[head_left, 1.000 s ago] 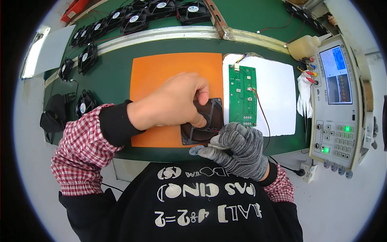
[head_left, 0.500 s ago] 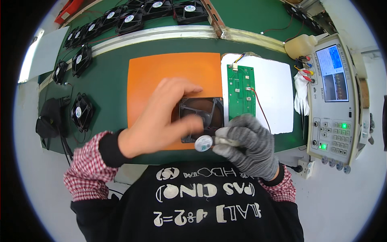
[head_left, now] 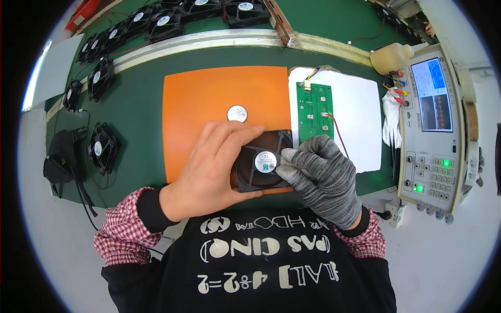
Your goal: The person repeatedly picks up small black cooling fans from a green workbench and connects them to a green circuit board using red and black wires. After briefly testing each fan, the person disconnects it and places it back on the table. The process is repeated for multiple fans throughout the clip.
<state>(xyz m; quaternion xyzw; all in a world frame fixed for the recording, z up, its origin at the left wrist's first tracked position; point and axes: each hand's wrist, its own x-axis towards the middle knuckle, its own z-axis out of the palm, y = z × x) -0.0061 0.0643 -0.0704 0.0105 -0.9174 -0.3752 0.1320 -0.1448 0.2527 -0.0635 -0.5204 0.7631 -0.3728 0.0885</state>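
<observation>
A square black cooling fan [head_left: 251,180] lies near the front edge of the orange mat. My bare left hand [head_left: 211,167] is closed around its left side, fingers at the far edge and thumb at the near edge. Over the fan's hub is a round white label [head_left: 265,161] with a small coloured print. My right hand [head_left: 318,167], in a grey knitted glove, has its fingers pinched together at the label's right edge. Just beyond my left hand sits a round silvery-white disc [head_left: 237,113].
Right of the orange mat [head_left: 195,99], a green circuit board [head_left: 315,107] with wires rests on a white board [head_left: 360,125]. A test instrument [head_left: 430,125] with a lit screen stands at the right, near a plastic bottle [head_left: 391,58]. More black fans [head_left: 103,148] stand at the left and back.
The label in my right fingers has moved from the fan's near edge onto its hub. My left hand has closed on the fan's side, uncovering the round disc.
</observation>
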